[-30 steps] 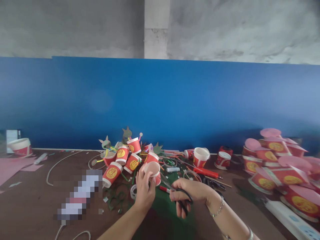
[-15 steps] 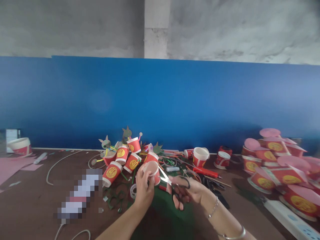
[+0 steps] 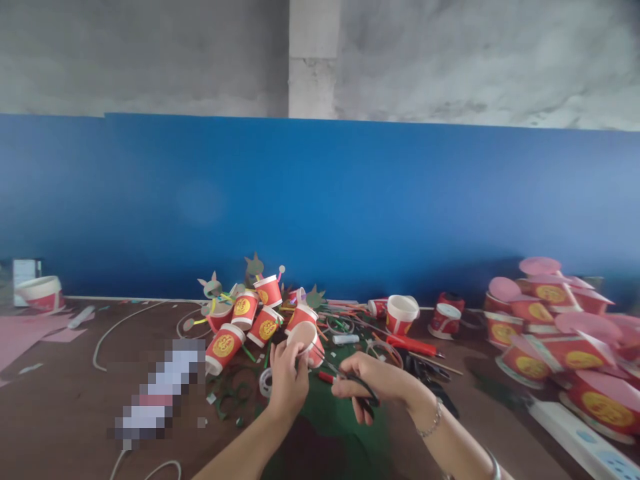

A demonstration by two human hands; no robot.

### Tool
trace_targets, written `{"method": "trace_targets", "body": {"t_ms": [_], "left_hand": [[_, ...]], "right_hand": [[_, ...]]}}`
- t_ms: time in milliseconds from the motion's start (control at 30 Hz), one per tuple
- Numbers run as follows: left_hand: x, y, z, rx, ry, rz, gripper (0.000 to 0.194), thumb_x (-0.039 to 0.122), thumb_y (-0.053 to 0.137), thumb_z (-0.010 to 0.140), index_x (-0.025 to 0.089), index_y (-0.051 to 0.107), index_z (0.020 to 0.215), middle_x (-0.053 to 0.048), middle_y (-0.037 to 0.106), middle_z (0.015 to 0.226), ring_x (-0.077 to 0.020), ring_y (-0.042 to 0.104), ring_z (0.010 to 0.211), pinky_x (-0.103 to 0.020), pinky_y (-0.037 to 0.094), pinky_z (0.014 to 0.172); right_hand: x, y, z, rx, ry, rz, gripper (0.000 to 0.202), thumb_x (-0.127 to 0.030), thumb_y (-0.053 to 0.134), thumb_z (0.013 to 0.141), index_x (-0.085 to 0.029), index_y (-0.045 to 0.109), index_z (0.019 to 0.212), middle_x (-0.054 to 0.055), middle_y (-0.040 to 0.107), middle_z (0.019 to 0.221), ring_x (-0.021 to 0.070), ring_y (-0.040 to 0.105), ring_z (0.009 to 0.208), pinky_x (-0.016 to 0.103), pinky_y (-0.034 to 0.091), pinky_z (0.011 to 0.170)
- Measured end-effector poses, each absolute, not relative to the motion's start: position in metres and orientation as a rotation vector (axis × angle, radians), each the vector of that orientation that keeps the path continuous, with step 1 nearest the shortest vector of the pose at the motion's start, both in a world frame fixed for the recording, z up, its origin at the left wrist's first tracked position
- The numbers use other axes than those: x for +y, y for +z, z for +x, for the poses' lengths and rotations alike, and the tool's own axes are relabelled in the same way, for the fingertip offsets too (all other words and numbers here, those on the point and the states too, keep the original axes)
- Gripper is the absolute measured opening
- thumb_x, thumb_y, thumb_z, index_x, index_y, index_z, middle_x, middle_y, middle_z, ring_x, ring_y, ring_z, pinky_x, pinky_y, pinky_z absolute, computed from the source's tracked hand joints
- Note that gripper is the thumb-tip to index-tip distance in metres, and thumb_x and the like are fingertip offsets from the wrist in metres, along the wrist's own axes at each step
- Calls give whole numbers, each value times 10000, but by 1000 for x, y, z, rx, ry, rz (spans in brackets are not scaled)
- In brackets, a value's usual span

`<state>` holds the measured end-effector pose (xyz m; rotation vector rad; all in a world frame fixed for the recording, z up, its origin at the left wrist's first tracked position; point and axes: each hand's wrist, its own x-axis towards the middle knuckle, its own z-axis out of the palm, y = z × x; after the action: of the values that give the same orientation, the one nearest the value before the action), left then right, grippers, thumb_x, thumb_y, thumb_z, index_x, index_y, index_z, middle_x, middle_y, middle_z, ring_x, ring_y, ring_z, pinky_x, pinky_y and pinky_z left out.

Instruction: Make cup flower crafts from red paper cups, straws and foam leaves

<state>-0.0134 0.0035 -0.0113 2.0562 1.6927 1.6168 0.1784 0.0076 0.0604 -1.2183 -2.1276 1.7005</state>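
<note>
My left hand [image 3: 289,380] is closed around a red and white paper cup [image 3: 314,352], its open mouth tilted toward me. In my right hand [image 3: 370,385] is a pair of scissors with black handles [image 3: 369,390], fingers in the loops. The blades reach the cup's right side; whether their tips are inside its wall I cannot tell. Just behind the held cup lies a heap of red paper cups [image 3: 225,344] with yellow emblems, some fitted with paper animal heads [image 3: 212,287]. A roll of tape [image 3: 266,383] rests left of my left hand.
Pink-topped red cups [image 3: 583,360] are piled at the right, beside a white power strip [image 3: 585,427]. A red glue gun or similar tool [image 3: 413,344], a white tube [image 3: 346,339] and a stack of cups [image 3: 402,313] stand behind my right hand. Pink paper [image 3: 30,337] lies far left.
The scissors have turned; their bright, spread blades now look thin and close together. My right hand has rolled over slightly, and the cup has turned a little in my left hand.
</note>
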Motion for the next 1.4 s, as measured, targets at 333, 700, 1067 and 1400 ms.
{"method": "trace_targets", "body": {"t_ms": [333, 700, 1067, 1400], "left_hand": [[5, -16, -14, 1716, 1708, 1965, 111, 167, 450, 768, 191, 552, 806, -66, 597, 795, -232, 570, 801, -407, 457, 757], [6, -16, -15, 1749, 1690, 1992, 91, 159, 458, 757, 200, 515, 699, -50, 587, 737, -224, 565, 763, -416, 448, 767], [6, -14, -15, 1757, 1660, 1880, 102, 166, 460, 755, 191, 541, 698, -56, 578, 763, -225, 551, 768, -383, 454, 715], [9, -19, -15, 1755, 1717, 1889, 90, 168, 477, 754, 189, 561, 729, -54, 583, 759, -223, 548, 775, -379, 452, 726]], "right_hand": [[11, 59, 177, -2005, 1718, -1254, 427, -562, 576, 729, -136, 554, 720, -13, 596, 438, 69, 478, 307, 140, 239, 287], [4, 63, 168, -1810, 1827, -1304, 488, -621, 518, 717, -136, 566, 683, -11, 554, 414, 67, 454, 309, 151, 278, 316], [-11, 69, 158, -2381, 492, -1583, 392, -534, 743, 523, -187, 583, 611, 53, 640, 633, 231, 603, 650, 273, 382, 572], [0, 65, 159, -1614, 1911, -1294, 503, -627, 427, 768, -143, 561, 734, 1, 568, 458, 84, 489, 357, 170, 295, 374]]}}
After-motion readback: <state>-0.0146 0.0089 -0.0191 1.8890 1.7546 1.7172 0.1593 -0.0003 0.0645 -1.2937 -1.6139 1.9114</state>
